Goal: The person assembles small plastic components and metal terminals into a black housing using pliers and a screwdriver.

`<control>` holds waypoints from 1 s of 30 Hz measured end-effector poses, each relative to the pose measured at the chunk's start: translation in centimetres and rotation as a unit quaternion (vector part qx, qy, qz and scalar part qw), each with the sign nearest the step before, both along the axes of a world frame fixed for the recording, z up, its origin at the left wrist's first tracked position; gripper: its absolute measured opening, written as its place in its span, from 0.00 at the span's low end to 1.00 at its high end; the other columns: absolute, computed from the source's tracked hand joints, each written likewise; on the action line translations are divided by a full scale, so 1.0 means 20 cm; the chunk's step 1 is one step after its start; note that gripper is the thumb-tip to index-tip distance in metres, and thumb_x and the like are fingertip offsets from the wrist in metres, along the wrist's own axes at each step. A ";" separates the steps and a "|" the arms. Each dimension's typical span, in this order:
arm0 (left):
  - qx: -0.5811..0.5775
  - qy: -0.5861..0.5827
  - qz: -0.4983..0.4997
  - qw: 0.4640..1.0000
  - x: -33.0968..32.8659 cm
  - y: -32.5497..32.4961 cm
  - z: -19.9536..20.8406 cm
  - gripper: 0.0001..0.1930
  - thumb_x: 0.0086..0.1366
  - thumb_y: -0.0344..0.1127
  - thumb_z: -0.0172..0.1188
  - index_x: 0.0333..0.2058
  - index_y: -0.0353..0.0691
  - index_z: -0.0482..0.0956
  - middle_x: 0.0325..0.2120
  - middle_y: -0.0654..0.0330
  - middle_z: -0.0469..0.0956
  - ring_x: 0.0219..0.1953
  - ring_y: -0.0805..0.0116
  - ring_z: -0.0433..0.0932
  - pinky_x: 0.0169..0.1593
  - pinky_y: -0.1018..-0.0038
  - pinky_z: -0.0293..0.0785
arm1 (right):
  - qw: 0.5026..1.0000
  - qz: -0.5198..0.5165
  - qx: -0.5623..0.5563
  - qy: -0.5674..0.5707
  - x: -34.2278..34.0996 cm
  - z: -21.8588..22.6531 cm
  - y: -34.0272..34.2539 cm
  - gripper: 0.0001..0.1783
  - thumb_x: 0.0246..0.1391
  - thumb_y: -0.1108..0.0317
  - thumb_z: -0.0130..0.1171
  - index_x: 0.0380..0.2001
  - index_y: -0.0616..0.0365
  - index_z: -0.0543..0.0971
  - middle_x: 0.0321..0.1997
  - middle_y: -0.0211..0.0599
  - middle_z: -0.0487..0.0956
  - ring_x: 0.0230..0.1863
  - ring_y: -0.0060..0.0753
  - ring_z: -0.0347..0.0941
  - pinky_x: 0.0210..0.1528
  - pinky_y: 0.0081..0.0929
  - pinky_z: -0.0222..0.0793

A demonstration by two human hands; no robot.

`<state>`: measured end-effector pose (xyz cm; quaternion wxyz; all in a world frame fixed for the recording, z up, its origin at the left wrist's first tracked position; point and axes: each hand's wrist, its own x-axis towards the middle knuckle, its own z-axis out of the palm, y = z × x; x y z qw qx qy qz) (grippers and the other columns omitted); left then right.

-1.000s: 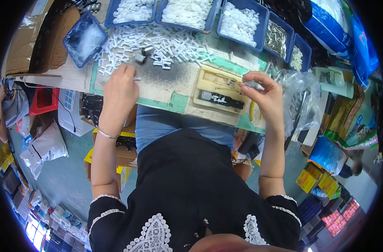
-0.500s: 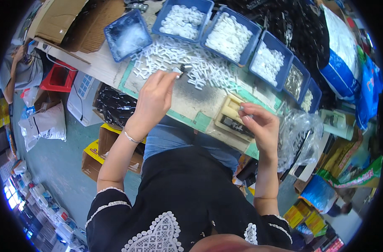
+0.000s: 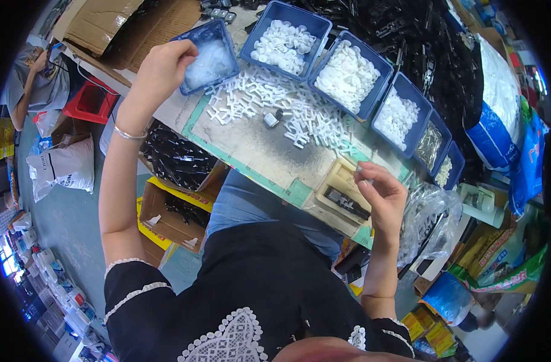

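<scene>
My left hand (image 3: 160,69) is at the near-left rim of a blue bin (image 3: 234,71) with a frosty, translucent white heap (image 3: 210,63). Its fingertips are drawn together, and anything in them is hidden. A small pale piece, its kind too small to tell, is pinched in my right hand (image 3: 384,196). That hand hovers beside a cream block-like fixture (image 3: 331,176), where a black slotted part (image 3: 346,202) lies. Loose white plastic pieces (image 3: 308,123) spread over the table between my hands. Near them sits a small silver-and-black part (image 3: 272,118).
Further blue bins (image 3: 323,36) curve along the back, with white discs and metal pins. Behind them is a heap of black parts (image 3: 402,36). Clear plastic bags (image 3: 429,217) lie at right. Below the table's left edge stand boxes of black parts (image 3: 172,158). Another person (image 3: 34,78) is at far left.
My left hand has moved away from the silver-and-black part, up and left to the bin with the frosty heap. My right hand stays by the fixture, still pinching. The whole view has shifted slightly.
</scene>
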<state>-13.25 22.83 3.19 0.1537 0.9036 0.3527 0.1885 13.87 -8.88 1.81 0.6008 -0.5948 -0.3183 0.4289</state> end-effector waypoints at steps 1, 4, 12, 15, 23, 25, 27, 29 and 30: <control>-0.001 0.000 0.000 1.000 0.01 0.01 -0.01 0.03 0.55 0.25 0.56 0.30 0.34 0.76 0.26 0.54 0.76 0.27 0.64 0.75 0.32 0.75 0.69 | 1.000 -0.013 -0.010 -0.006 0.00 0.00 0.00 0.12 0.44 0.82 0.59 0.36 0.65 0.79 0.46 0.45 0.75 0.40 0.32 0.74 0.47 0.29 0.69; 0.127 0.081 -0.046 0.987 0.07 0.04 -0.03 0.02 0.52 0.25 0.58 0.27 0.35 0.75 0.23 0.54 0.74 0.30 0.58 0.73 0.34 0.69 0.69 | 1.000 -0.015 -0.006 0.002 0.02 0.00 0.01 0.11 0.46 0.83 0.59 0.36 0.67 0.78 0.46 0.46 0.75 0.43 0.30 0.74 0.47 0.26 0.69; 0.168 0.149 -0.083 0.971 0.09 0.06 -0.10 0.02 0.47 0.25 0.59 0.21 0.38 0.75 0.18 0.53 0.72 0.30 0.57 0.73 0.37 0.67 0.68 | 1.000 -0.001 -0.006 0.000 0.01 0.00 0.02 0.11 0.46 0.84 0.60 0.36 0.67 0.78 0.47 0.46 0.74 0.43 0.30 0.74 0.47 0.25 0.69; 0.162 0.163 -0.089 0.969 0.09 0.07 -0.11 0.03 0.49 0.26 0.60 0.22 0.38 0.74 0.20 0.57 0.74 0.31 0.59 0.71 0.37 0.67 0.67 | 1.000 -0.006 -0.010 -0.009 0.02 0.00 0.02 0.11 0.45 0.84 0.60 0.36 0.67 0.78 0.47 0.45 0.74 0.43 0.30 0.73 0.47 0.24 0.69; -0.126 -0.071 -0.076 0.987 0.19 -0.30 0.20 0.04 0.53 0.28 0.62 0.27 0.36 0.77 0.23 0.62 0.76 0.30 0.74 0.73 0.35 0.78 0.65 | 0.999 -0.042 0.014 -0.009 0.01 0.06 0.02 0.11 0.43 0.84 0.61 0.34 0.67 0.78 0.47 0.42 0.71 0.43 0.28 0.73 0.46 0.23 0.70; -0.262 -0.144 -0.091 0.950 0.23 -0.40 0.21 0.04 0.55 0.27 0.62 0.29 0.35 0.76 0.27 0.66 0.77 0.33 0.80 0.72 0.38 0.80 0.66 | 0.998 -0.041 0.035 -0.023 -0.01 0.08 0.04 0.11 0.43 0.84 0.61 0.34 0.67 0.78 0.47 0.42 0.71 0.43 0.28 0.73 0.45 0.22 0.70; -0.303 -0.187 -0.095 0.929 0.26 -0.49 0.17 0.04 0.55 0.28 0.62 0.29 0.36 0.77 0.26 0.67 0.77 0.31 0.80 0.71 0.37 0.81 0.65 | 0.998 -0.021 0.053 -0.039 -0.05 0.13 0.07 0.13 0.43 0.85 0.61 0.35 0.68 0.78 0.46 0.41 0.70 0.43 0.29 0.74 0.43 0.21 0.73; -0.361 -0.244 -0.089 0.896 0.30 -0.57 0.14 0.05 0.55 0.30 0.63 0.29 0.37 0.78 0.25 0.68 0.77 0.29 0.81 0.70 0.37 0.82 0.64 | 0.996 -0.019 0.077 -0.029 -0.09 0.18 0.10 0.13 0.42 0.86 0.61 0.36 0.68 0.78 0.46 0.41 0.70 0.43 0.30 0.74 0.44 0.22 0.74; -0.367 -0.243 -0.098 0.893 0.32 -0.60 0.13 0.05 0.55 0.30 0.63 0.29 0.37 0.78 0.25 0.68 0.77 0.29 0.81 0.70 0.37 0.82 0.64 | 0.994 -0.012 0.105 -0.019 -0.10 0.19 0.11 0.14 0.42 0.86 0.61 0.36 0.68 0.77 0.46 0.42 0.70 0.43 0.31 0.75 0.44 0.23 0.75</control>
